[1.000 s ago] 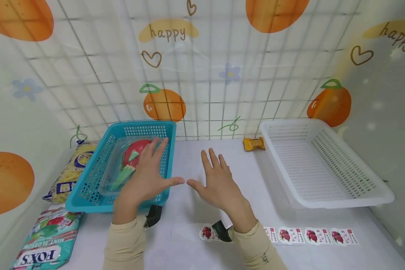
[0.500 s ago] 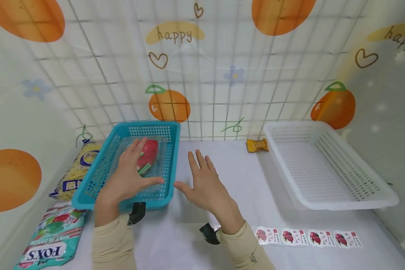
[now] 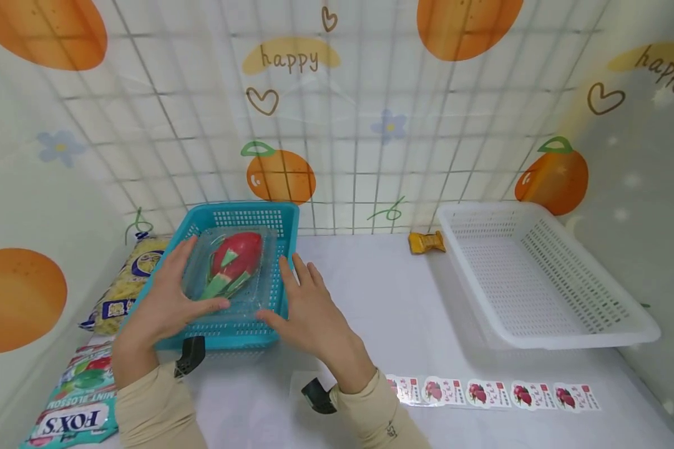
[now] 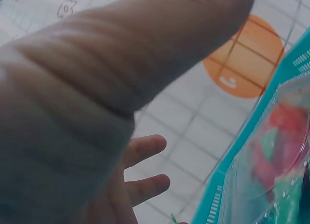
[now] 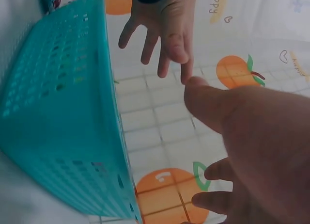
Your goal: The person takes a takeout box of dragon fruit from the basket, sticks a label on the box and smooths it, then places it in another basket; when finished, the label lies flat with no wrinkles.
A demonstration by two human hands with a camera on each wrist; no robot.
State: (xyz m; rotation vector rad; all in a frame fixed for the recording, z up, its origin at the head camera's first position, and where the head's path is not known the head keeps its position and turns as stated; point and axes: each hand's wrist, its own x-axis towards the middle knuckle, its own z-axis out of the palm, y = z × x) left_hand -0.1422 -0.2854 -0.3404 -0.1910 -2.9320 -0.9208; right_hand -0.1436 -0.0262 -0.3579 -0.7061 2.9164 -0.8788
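A clear plastic clamshell (image 3: 241, 274) with a red and green dragon fruit (image 3: 233, 260) lies in a teal basket (image 3: 283, 215) at the left of the table. My left hand (image 3: 171, 299) is spread along the clamshell's left side, with straight fingers and the thumb on its near edge. My right hand (image 3: 309, 305) is spread at the basket's right rim, its thumb by the near right corner. In the left wrist view the clamshell (image 4: 281, 151) shows inside the teal basket (image 4: 218, 195). The right wrist view shows the basket's outer wall (image 5: 63, 112) and both hands with fingers apart.
An empty white basket (image 3: 539, 312) stands at the right. A yellow wrapped sweet (image 3: 425, 241) lies near the back wall. A strip of fruit stickers (image 3: 494, 394) runs along the front edge. A FOX'S bag (image 3: 73, 405) and a yellow packet (image 3: 120, 284) lie left of the teal basket.
Both hands have moved left. The left hand slid off the clamshell's top to its left side, and the right hand came from the bare table to the basket's right rim.
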